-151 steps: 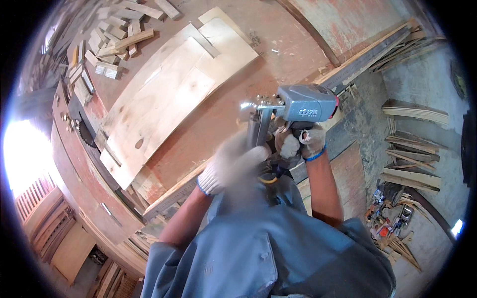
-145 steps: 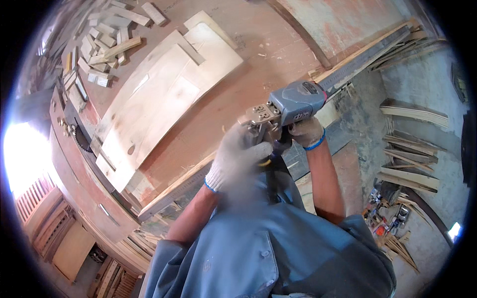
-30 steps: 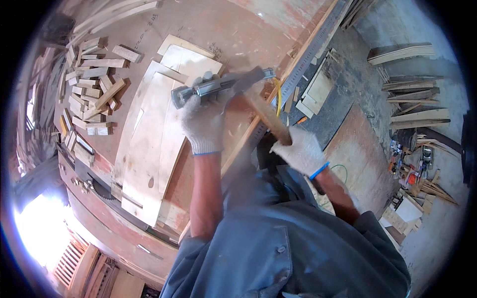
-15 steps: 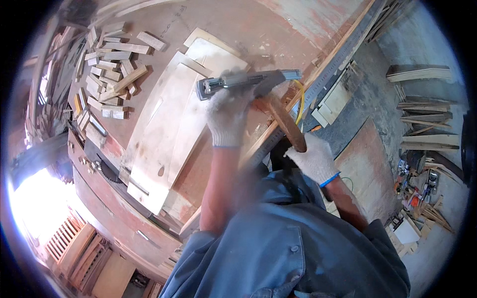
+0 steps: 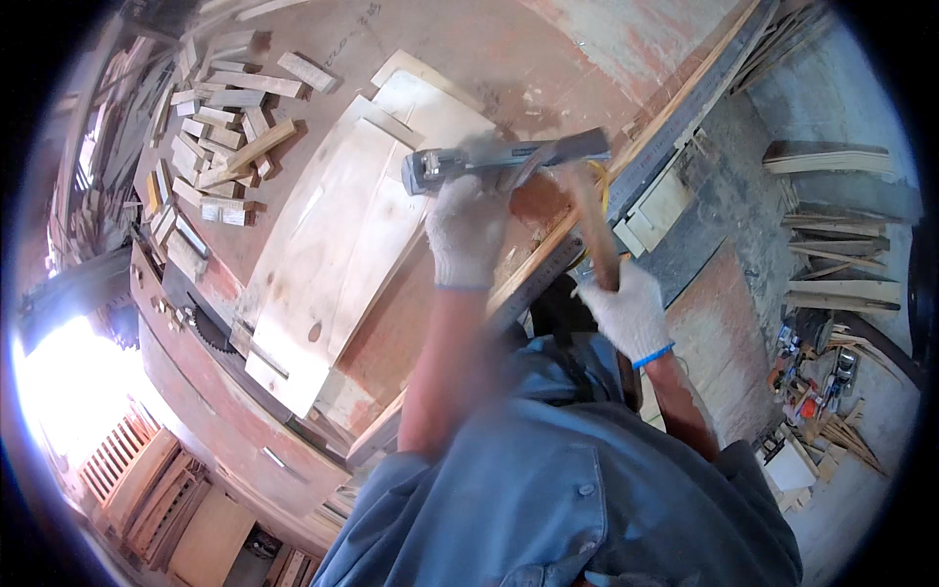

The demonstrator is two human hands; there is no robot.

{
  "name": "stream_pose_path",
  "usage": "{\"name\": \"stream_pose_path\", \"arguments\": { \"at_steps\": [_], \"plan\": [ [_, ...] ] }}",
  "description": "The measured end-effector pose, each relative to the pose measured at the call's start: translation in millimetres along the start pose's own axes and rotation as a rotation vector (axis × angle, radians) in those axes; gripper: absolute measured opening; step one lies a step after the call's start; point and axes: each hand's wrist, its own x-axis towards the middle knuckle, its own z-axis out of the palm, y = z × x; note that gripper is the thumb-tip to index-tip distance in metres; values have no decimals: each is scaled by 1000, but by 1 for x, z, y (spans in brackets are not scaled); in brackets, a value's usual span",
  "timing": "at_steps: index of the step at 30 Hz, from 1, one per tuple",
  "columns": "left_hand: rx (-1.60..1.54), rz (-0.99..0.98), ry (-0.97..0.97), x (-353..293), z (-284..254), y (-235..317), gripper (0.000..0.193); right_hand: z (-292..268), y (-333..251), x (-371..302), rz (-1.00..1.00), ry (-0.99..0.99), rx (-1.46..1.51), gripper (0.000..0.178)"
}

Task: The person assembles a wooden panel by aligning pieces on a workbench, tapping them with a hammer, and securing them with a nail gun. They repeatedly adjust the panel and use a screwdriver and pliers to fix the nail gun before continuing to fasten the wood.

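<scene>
**A:** ok so what's the left hand (image 5: 468, 220) got?

**B:** White knit glove, fingers wrapped round a long grey metal tool (image 5: 440, 163), bit blurry there.

**A:** And the right hand (image 5: 631, 311)?

**B:** Gloved too, gripping a hammer (image 5: 599, 237) by its wooden handle. Head's up at the tool, right of the left hand. Can't tell if they're touching tbh.

**A:** Anything nearby?

**B:** Pale wooden sheets (image 5: 328, 259) just left of the left hand, a heap of wood blocks (image 5: 235, 137) further left, and a toothed saw blade (image 5: 209, 336) well off left too.
</scene>
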Motion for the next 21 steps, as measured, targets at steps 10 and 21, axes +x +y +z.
{"name": "stream_pose_path", "arguments": {
  "at_steps": [10, 21],
  "plan": [
    [-433, -96, -48, 3, -12, 0, 53, -1, 5, 10, -173, 111, -39, 32],
    [-122, -24, -4, 2, -20, -17, 41, 4, -5, 18, 24, 72, 208, 32]
  ]
}}
